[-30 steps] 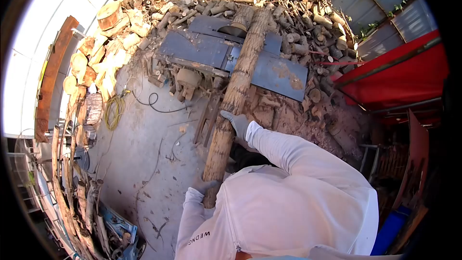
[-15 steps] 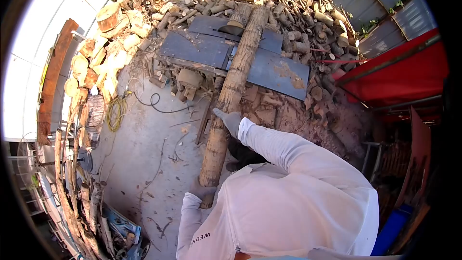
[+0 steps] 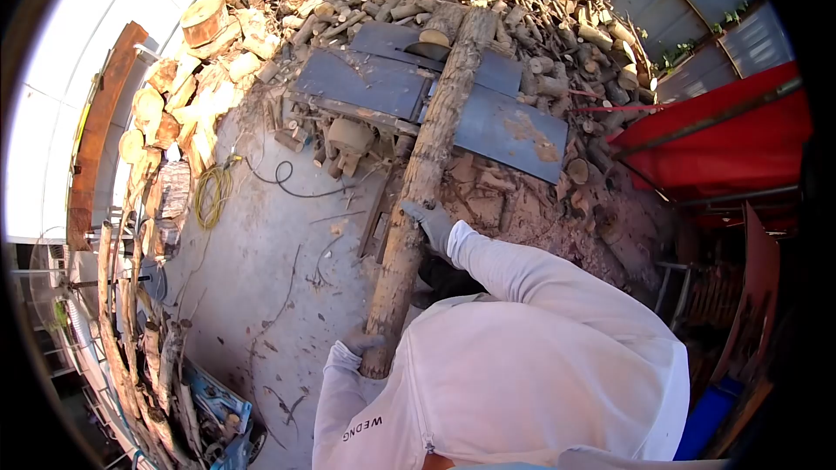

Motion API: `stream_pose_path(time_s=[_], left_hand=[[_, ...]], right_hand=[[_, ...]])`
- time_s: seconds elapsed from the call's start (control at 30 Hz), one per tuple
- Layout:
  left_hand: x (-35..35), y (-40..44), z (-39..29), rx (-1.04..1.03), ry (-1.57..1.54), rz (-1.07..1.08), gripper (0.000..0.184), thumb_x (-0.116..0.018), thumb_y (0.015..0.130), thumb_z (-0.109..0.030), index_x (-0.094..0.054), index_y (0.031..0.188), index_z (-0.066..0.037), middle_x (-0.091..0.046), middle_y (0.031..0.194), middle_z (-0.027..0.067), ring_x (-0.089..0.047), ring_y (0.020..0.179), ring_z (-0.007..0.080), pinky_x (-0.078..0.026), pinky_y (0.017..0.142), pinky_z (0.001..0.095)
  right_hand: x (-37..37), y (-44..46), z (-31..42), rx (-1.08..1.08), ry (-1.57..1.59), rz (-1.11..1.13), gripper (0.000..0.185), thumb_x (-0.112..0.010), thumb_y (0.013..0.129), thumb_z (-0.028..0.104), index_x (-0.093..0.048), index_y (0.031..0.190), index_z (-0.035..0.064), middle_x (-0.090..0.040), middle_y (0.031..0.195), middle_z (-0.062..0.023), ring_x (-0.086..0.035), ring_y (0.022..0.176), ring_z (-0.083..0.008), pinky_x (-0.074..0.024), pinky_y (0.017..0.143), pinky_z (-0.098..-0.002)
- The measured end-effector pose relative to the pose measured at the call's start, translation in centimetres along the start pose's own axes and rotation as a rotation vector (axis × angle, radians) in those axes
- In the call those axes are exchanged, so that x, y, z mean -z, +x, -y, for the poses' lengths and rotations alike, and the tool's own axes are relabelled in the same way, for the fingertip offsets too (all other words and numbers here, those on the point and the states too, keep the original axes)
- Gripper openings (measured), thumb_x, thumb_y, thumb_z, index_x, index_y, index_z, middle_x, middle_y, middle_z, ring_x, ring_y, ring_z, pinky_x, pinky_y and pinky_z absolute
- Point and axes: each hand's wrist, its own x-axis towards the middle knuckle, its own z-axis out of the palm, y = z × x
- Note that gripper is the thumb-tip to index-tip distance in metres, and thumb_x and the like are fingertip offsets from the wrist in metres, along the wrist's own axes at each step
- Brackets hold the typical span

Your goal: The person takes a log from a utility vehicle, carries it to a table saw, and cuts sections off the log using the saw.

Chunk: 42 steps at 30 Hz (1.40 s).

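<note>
A long, thick log (image 3: 424, 165) runs from close to my body up across the dark metal saw table (image 3: 514, 132). My right hand (image 3: 433, 224), in a grey glove, grips the log's right side near its middle. At the near end, my left hand (image 3: 360, 341), also gloved, holds the log's left side, with its fingers partly hidden against the wood. The round blade (image 3: 428, 50) shows just left of the log's far end, beside a shorter wood piece (image 3: 445, 21).
Split logs (image 3: 146, 113) are piled at the left, with long branches (image 3: 113, 322) below them. A yellow cable (image 3: 212, 197) lies coiled on the floor. Cut wood (image 3: 557, 0) is heaped behind the table. A red sheet (image 3: 723, 130) hangs at the right.
The view has shifted slightly. My right hand slid down the log and now wraps its side. My left hand sits a little further toward the log's left edge.
</note>
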Motion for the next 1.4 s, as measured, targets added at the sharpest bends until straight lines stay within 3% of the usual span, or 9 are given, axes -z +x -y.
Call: stream_pose_path(time_s=[0.17,0.43,0.53,0.67,0.87,1.07,1.17,1.3,1.4], left_hand=[[-1.2,-0.8,-1.6,-0.047,-0.085,0.033,0.086,-0.088,0.069,-0.024,-0.046,0.139,0.003,-0.064,0.123,0.0113,-0.063,0.109,0.0228,-0.051,0.097,0.0382],[-0.5,-1.7,0.0,-0.044,0.398,-0.211,0.086,-0.092,0.059,-0.024,-0.053,0.131,0.002,-0.067,0.117,0.0117,-0.065,0.101,0.0207,-0.053,0.093,0.0365],[-5.1,-4.1,-5.1,-0.039,0.563,-0.305,0.080,-0.093,0.059,-0.025,-0.057,0.126,0.001,-0.069,0.113,0.0108,-0.066,0.099,0.0200,-0.054,0.091,0.0366],[-2.2,-3.3,-3.3,0.021,0.382,-0.199,0.085,-0.095,0.059,-0.022,-0.055,0.129,0.004,-0.068,0.117,0.0105,-0.065,0.104,0.0192,-0.052,0.095,0.0354],[-0.5,-4.4,-4.8,0.083,0.222,-0.102,0.083,-0.092,0.065,-0.019,-0.053,0.134,0.004,-0.067,0.121,0.0103,-0.064,0.107,0.0195,-0.052,0.095,0.0356],[3.8,-2.6,-1.5,0.063,0.043,0.093,0.092,-0.092,0.065,-0.025,-0.048,0.140,0.002,-0.064,0.125,0.0095,-0.062,0.112,0.0211,-0.048,0.100,0.0375],[4.1,-2.5,-1.3,0.120,-0.049,0.148,0.094,-0.091,0.065,-0.027,-0.046,0.142,0.002,-0.062,0.129,0.0094,-0.060,0.115,0.0214,-0.047,0.102,0.0371],[4.3,-2.5,-1.4,0.149,-0.050,0.163,0.095,-0.091,0.065,-0.027,-0.045,0.144,0.001,-0.060,0.132,0.0094,-0.058,0.118,0.0202,-0.045,0.104,0.0369],[3.0,-3.0,-1.9,0.118,-0.060,0.141,0.097,-0.091,0.064,-0.026,-0.044,0.144,0.001,-0.060,0.132,0.0094,-0.058,0.119,0.0200,-0.045,0.104,0.0372]], right_hand=[[-0.6,0.6,-0.1,0.013,-0.115,0.017,0.037,-0.082,0.082,0.021,-0.067,0.107,-0.0004,-0.071,0.097,-0.0085,-0.067,0.082,-0.0178,-0.0544,0.073,-0.0340],[-3.2,-1.4,2.7,-0.089,-0.496,-0.239,0.092,-0.088,0.071,0.042,-0.044,0.128,-0.0145,-0.063,0.118,-0.0259,-0.066,0.099,-0.0319,-0.0529,0.087,-0.0394],[-2.8,0.0,1.3,-0.114,-0.602,-0.286,0.094,-0.088,0.072,0.044,-0.041,0.130,-0.0141,-0.060,0.123,-0.0265,-0.065,0.102,-0.0331,-0.0528,0.088,-0.0401],[-1.8,0.7,0.2,-0.072,-0.462,-0.237,0.094,-0.088,0.072,0.043,-0.040,0.130,-0.0126,-0.058,0.124,-0.0260,-0.065,0.102,-0.0312,-0.0535,0.087,-0.0398],[1.6,-0.1,0.6,-0.089,0.005,0.141,0.072,-0.085,0.082,0.021,-0.041,0.132,-0.0053,-0.064,0.115,-0.0157,-0.066,0.100,-0.0224,-0.0561,0.087,-0.0374],[-0.5,-2.3,1.8,-0.006,-0.057,-0.125,0.075,-0.087,0.079,0.025,-0.041,0.131,-0.0019,-0.064,0.114,-0.0128,-0.066,0.096,-0.0230,-0.0565,0.087,-0.0369],[0.0,0.9,-1.5,-0.041,0.179,-0.007,0.069,-0.088,0.078,0.029,-0.049,0.125,-0.0035,-0.066,0.108,-0.0123,-0.067,0.092,-0.0233,-0.0564,0.084,-0.0373],[-1.0,0.2,-0.2,-0.028,0.196,0.126,0.059,-0.088,0.077,0.031,-0.061,0.115,-0.0051,-0.069,0.101,-0.0126,-0.068,0.087,-0.0227,-0.0561,0.080,-0.0377],[-1.0,0.0,0.3,0.056,-0.142,0.019,0.050,-0.086,0.078,0.032,-0.069,0.105,-0.0063,-0.071,0.097,-0.0135,-0.068,0.081,-0.0208,-0.0552,0.075,-0.0371]])
